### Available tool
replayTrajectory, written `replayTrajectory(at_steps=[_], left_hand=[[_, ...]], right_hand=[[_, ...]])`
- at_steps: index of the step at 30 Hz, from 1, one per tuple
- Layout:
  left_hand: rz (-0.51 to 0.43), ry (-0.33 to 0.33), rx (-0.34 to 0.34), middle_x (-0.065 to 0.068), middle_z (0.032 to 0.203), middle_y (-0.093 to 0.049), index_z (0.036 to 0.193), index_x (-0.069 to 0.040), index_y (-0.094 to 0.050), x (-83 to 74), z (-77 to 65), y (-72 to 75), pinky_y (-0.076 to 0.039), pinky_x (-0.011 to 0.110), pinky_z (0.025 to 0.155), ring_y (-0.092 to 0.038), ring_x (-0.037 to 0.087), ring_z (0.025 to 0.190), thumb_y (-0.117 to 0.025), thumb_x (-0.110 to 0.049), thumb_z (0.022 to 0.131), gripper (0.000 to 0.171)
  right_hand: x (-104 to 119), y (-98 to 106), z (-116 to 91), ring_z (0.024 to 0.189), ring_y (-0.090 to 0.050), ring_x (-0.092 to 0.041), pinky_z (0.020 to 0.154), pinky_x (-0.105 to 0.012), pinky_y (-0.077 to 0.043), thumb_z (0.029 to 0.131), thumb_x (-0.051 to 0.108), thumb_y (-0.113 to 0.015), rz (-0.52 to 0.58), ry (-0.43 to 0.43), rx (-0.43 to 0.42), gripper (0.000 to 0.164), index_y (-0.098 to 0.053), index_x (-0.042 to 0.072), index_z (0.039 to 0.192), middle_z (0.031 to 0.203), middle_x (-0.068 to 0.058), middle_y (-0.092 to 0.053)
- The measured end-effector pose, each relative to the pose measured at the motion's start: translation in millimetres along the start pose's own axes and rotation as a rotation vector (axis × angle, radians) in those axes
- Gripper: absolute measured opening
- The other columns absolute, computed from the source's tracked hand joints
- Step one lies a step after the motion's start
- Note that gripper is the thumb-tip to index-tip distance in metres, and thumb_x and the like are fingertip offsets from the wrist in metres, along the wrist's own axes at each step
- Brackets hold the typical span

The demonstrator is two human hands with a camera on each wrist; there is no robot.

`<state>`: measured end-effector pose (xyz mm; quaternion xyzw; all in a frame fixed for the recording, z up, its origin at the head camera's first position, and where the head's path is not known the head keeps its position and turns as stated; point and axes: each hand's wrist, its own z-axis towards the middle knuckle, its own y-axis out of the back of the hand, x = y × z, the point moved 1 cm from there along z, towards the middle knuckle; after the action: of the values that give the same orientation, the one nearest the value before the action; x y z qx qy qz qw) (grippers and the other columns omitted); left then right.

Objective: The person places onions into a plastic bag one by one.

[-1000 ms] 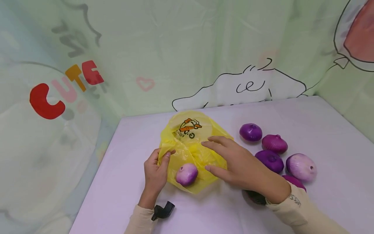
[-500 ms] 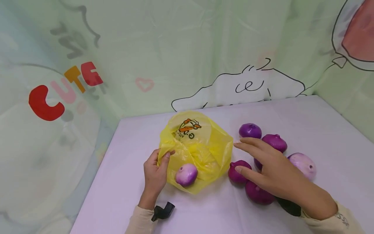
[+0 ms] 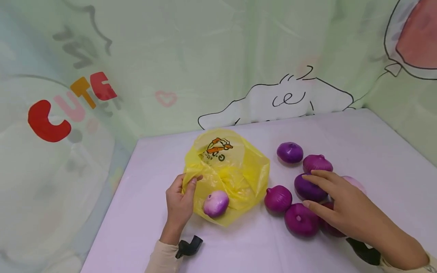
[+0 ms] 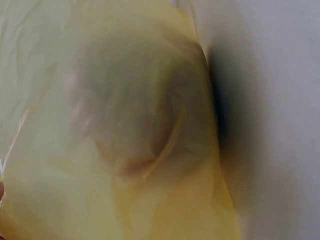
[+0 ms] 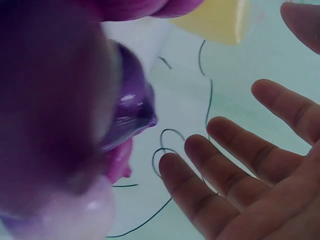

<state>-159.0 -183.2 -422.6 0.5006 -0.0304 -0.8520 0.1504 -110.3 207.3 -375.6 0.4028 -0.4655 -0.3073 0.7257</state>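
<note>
Yellow bag point(image 3: 250, 172), left fingers point(image 3: 190, 189) pinching its edge, right fingers point(image 5: 282, 102) apart above onions point(image 3: 300, 223)

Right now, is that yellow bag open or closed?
Open: in the head view, the yellow bag gapes, the left hand pinches its edge, and a pale purple onion shows within the mouth.
</note>
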Motion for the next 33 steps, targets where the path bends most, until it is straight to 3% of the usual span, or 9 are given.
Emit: replayTrajectory(at_steps=[8,15,19,33], left_hand=[[-0.002,0.013,0.003,0.011,0.105,-0.079,0.113,0.002,-0.069,-0.9,-0.5,0.5,-0.055,0.022,0.095,-0.071,0.019,0.108,-0.062,-0.002,0.103,0.013],[-0.006,0.007,0.000,0.011,0.105,-0.079,0.113,0.002,-0.069,0.3,0.0,0.5,-0.056,0.022,0.094,-0.072,0.018,0.106,-0.062,-0.002,0.103,0.013],[-0.002,-0.004,0.000,0.012,0.104,-0.079,0.112,0.002,-0.069,0.5,0.3,0.4,-0.056,0.021,0.093,-0.072,0.020,0.105,-0.062,-0.002,0.103,0.012],[-0.004,-0.002,0.007,0.012,0.105,-0.079,0.114,0.003,-0.069,-0.3,-0.3,0.3,-0.055,0.023,0.097,-0.071,0.018,0.108,-0.061,-0.001,0.103,0.014]], right_hand=[[-9.9,-7.0,-11.4,0.132,-0.047,-0.051,0.095,-0.076,-0.045,0.087,0.039,-0.085,0.012,-0.078,0.093,0.071,-0.059,0.007,0.145,0.149,-0.026,-0.049],[-15.1,-15.1,-32.3,0.125,-0.053,-0.049,0.089,-0.075,-0.047,0.083,0.034,-0.089,-0.026,-0.066,0.013,0.067,-0.064,0.007,0.138,0.141,-0.025,-0.055],[-17.9,-22.5,-42.7,0.124,-0.054,-0.048,0.090,-0.074,-0.048,0.081,0.036,-0.090,-0.052,-0.104,0.007,0.067,-0.065,0.006,0.136,0.138,-0.024,-0.056],[-31.4,-29.4,-47.8,0.120,-0.049,-0.058,0.090,-0.075,-0.046,0.077,0.033,-0.093,-0.116,-0.285,0.147,0.077,-0.061,0.002,0.139,0.141,-0.035,-0.047]])
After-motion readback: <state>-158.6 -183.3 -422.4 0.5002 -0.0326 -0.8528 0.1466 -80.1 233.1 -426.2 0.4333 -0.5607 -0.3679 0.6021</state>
